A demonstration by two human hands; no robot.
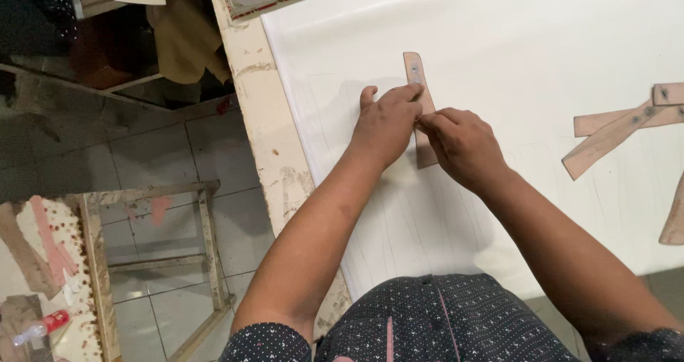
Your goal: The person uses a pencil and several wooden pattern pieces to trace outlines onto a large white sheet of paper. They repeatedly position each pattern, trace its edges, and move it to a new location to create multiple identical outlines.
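I am in a small cutting workshop, not a home. My worktable (pixel 256 112) is a worn board with chipped, peeling paint along its edge, covered by a big white sheet (pixel 513 41) marked with faint drawn lines. Tan pattern strips (pixel 613 130) with rivets lie on it. Brown scraps (pixel 182 38) sit on a low shelf, and a rough wooden stool (pixel 164 205) stands on the grey tiled floor (pixel 142 155).

A narrow strip of tan cardboard (pixel 417 84), rounded at its far end and marked with a small dark spot there, lies flat on the white sheet (pixel 499 41). It runs lengthwise away from the sheet's near edge, well in from the sheet's left edge, its middle covered.
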